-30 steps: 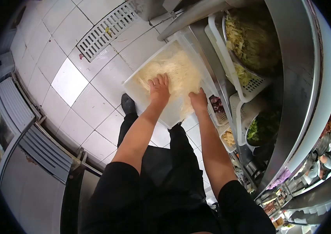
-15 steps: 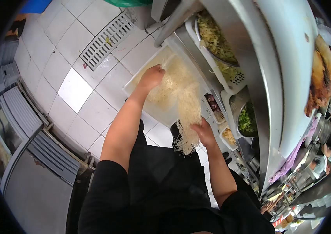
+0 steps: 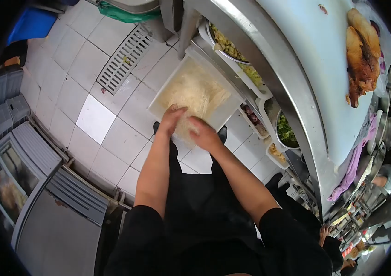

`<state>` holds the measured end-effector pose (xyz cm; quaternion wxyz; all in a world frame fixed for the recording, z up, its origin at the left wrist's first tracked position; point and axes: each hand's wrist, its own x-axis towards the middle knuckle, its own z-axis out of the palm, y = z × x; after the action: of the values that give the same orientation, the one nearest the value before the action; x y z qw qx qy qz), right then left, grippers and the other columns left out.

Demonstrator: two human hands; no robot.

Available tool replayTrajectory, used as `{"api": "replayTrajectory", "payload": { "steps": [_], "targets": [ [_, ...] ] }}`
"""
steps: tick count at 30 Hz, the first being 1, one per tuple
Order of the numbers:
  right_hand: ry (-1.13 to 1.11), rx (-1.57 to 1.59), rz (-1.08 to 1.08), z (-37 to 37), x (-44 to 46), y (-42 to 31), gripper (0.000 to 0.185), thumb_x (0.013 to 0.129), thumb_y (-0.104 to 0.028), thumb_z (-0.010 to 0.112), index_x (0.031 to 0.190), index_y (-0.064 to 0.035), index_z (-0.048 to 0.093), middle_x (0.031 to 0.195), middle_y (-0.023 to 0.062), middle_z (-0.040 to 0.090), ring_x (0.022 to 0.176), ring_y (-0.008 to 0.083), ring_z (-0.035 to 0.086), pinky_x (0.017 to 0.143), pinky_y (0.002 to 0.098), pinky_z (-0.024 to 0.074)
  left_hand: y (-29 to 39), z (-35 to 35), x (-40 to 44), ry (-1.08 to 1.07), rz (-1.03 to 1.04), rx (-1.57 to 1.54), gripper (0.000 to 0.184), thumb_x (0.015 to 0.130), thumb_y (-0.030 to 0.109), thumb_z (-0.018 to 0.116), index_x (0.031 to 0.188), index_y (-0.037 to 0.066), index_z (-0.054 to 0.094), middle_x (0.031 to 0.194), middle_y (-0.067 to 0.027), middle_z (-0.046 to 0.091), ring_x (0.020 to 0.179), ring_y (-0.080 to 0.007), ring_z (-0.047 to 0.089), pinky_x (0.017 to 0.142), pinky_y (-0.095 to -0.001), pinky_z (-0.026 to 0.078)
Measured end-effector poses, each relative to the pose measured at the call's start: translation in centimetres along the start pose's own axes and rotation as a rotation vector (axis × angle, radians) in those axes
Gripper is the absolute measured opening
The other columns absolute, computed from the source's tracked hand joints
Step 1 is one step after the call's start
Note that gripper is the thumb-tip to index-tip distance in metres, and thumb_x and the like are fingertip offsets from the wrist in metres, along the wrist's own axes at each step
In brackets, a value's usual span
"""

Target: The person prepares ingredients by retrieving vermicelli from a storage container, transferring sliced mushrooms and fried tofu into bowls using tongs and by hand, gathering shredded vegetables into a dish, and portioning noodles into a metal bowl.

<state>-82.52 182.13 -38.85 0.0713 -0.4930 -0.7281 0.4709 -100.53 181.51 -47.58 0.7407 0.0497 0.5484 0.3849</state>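
A translucent white tub (image 3: pixel 225 108) full of pale thin noodles (image 3: pixel 193 89) sits low in front of me, above the tiled floor. Over its near edge both my hands are close together around a bundle of the noodles (image 3: pixel 185 129). My left hand (image 3: pixel 172 120) has its fingers curled on the bundle's left side. From the right, my right hand (image 3: pixel 203 134) grips the same bundle, its fingers slightly blurred. The loose ends hang below my hands, and the bundle partly hides the tub's near rim.
To the right, a steel counter edge (image 3: pixel 269 41) carries a white board (image 3: pixel 306 55) with roasted meat (image 3: pixel 363 57). Beneath it are containers of chopped cabbage (image 3: pixel 225 43) and green herbs (image 3: pixel 286 131). A floor drain (image 3: pixel 124 60) lies ahead; a grey cabinet (image 3: pixel 62 221) stands left.
My right hand has moved left and up toward my left hand, bringing the hanging noodles over the tub's near edge. My left hand has drawn back toward me and now meets the bundle.
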Motion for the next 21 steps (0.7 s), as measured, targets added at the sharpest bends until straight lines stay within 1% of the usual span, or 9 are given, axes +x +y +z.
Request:
{"api": "replayTrajectory", "payload": {
  "steps": [1,2,6,10,12,14,16,19,21],
  "targets": [
    [0.035,0.304,0.423,-0.9,0.3,0.7,0.033,0.088,-0.02,0.065,0.119,-0.0125,0.06,0.108,0.011,0.067,0.1,0.0273,0.065,0.086,0.037,0.0513,1.1,0.2,-0.9,-0.082,-0.055,-0.149,0.044,0.083,0.018,0.072,0.12,0.001,0.054,0.113,-0.0114,0.063,0.103,-0.022,0.063,0.09,-0.0344,0.051],
    [0.291,0.192,0.343,-0.3,0.8,4.2,0.029,0.09,-0.022,0.064,0.117,-0.0122,0.06,0.098,0.0088,0.068,0.091,0.0248,0.067,0.079,0.0367,0.0519,1.8,0.3,-1.7,-0.079,-0.059,-0.156,0.044,0.083,0.018,0.072,0.12,0.001,0.054,0.113,-0.0114,0.063,0.103,-0.022,0.063,0.09,-0.0344,0.051],
    [0.18,1.261,0.912,-4.2,4.0,7.2,0.05,0.09,-0.041,0.064,0.129,-0.0128,0.05,0.119,0.0084,0.06,0.104,0.0224,0.058,0.084,0.0409,0.0495,2.3,-0.6,-4.7,-0.132,-0.134,-0.352,0.045,0.085,0.011,0.066,0.127,0.0,0.051,0.116,-0.0118,0.063,0.102,-0.0229,0.065,0.089,-0.0371,0.053],
    [0.006,1.432,0.799,-2.6,7.9,9.9,0.053,0.091,-0.039,0.062,0.133,-0.0117,0.046,0.127,0.0121,0.056,0.117,0.0307,0.055,0.09,0.0464,0.0487,-0.3,-2.2,-7.0,-0.187,-0.15,-0.315,0.047,0.088,0.008,0.061,0.132,-0.001,0.047,0.12,-0.0124,0.061,0.108,-0.0237,0.062,0.092,-0.0374,0.052],
    [0.432,1.386,0.591,-3.0,8.7,9.3,0.05,0.092,-0.037,0.061,0.132,-0.0106,0.046,0.128,0.0112,0.056,0.119,0.0333,0.054,0.09,0.0508,0.0487,-1.5,-2.8,-8.6,-0.014,0.03,-0.277,0.045,0.09,0.006,0.058,0.133,-0.001,0.047,0.122,-0.0126,0.06,0.114,-0.024,0.059,0.094,-0.0382,0.05],
    [0.583,1.655,0.513,-3.3,8.6,12.2,0.04,0.094,-0.036,0.057,0.124,-0.0101,0.053,0.121,0.0118,0.06,0.109,0.0313,0.059,0.086,0.0496,0.0504,-1.3,-1.5,-10.7,0.158,0.123,-0.358,0.043,0.092,0.007,0.055,0.134,-0.001,0.045,0.124,-0.0131,0.059,0.116,-0.0248,0.057,0.096,-0.0389,0.049],
    [0.467,2.253,0.132,-3.9,7.4,12.8,0.012,0.085,-0.022,0.063,0.095,-0.0156,0.063,0.102,0.0005,0.066,0.105,0.0247,0.062,0.083,0.0434,0.0507,-3.6,-2.0,-10.8,0.233,0.16,-0.421,0.042,0.093,0.009,0.055,0.134,-0.001,0.045,0.124,-0.0134,0.059,0.115,-0.026,0.058,0.096,-0.0399,0.049],
    [0.693,2.06,0.576,-4.2,7.0,12.7,0.028,0.093,-0.033,0.048,0.106,-0.0136,0.065,0.089,0.0032,0.064,0.091,0.0254,0.06,0.081,0.0439,0.05,-4.7,-0.6,-9.6,0.236,0.095,-0.444,0.037,0.093,0.013,0.057,0.128,0.001,0.05,0.123,-0.0126,0.06,0.113,-0.0263,0.058,0.097,-0.0405,0.048],
    [0.58,2.166,0.41,-2.5,6.6,15.2,0.038,0.093,-0.042,0.052,0.113,-0.0105,0.061,0.097,0.0105,0.066,0.092,0.0265,0.062,0.079,0.046,0.053,-3.7,0.0,-8.5,0.242,0.081,-0.413,0.034,0.094,0.015,0.057,0.124,0.002,0.053,0.122,-0.0118,0.06,0.113,-0.0259,0.058,0.098,-0.0414,0.048]
  ]
}}
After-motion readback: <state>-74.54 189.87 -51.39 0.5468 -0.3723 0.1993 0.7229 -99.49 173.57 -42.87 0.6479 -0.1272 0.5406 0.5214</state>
